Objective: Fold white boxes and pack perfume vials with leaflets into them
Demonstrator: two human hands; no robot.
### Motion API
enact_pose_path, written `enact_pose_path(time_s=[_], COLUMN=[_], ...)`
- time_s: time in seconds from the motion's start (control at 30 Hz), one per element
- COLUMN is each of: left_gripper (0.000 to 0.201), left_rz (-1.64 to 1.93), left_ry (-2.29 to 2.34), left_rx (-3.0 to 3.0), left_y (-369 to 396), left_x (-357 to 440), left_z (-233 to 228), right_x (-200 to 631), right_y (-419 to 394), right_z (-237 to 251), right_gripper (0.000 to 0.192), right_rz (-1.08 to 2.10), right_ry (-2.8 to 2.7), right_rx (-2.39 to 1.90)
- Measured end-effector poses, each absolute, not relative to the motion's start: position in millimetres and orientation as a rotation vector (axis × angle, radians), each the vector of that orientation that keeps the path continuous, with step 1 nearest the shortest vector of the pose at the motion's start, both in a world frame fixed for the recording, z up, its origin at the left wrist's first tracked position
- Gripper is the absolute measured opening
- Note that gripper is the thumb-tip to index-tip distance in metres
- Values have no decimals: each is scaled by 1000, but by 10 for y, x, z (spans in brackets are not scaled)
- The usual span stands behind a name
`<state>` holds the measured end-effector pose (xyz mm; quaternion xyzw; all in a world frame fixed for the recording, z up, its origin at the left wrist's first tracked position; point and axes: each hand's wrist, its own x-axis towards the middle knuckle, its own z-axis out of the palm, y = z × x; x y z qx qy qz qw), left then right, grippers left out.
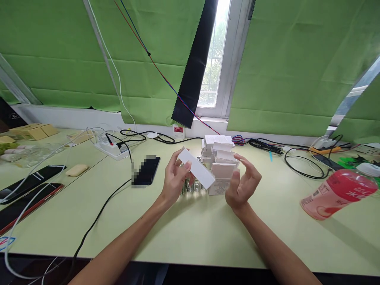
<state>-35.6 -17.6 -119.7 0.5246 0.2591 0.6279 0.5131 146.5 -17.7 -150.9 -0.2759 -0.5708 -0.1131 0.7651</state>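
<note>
My left hand (pixel 175 176) grips a small white carton (pixel 197 168) between thumb and fingers, tilted down to the right above the table. My right hand (pixel 243 180) is held a little to the right of it, fingers curved and apart, with nothing in it. Behind my hands stands a cluster of white cartons (pixel 223 170), several with raised flaps. Beneath the held carton and partly hidden by it are several small shiny glass vials (pixel 194 186), standing close together on the table.
A phone (pixel 150 170) lies left of my hands, near a black cable (pixel 103 209) and a white power strip (pixel 111 150). More phones (pixel 32 180) lie further left. A pink bottle (pixel 338 194) leans at the right. Coiled cables (pixel 264 146) run along the wall.
</note>
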Motion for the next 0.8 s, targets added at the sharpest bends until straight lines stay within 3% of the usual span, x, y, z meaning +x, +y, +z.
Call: enact_pose_path(time_s=[0.2, 0.8], left_gripper=[51, 55], left_rz=[1538, 1559], left_ry=[591, 609], left_rx=[1408, 1481], left_y=[-163, -177], left_x=[-361, -364], left_z=[-1267, -1286], right_x=[1652, 1694], right_y=[-165, -102], right_z=[-1415, -1435], right_gripper=[36, 18], right_rz=[-403, -389], right_ry=[-1385, -1619], right_rx=[-788, -972])
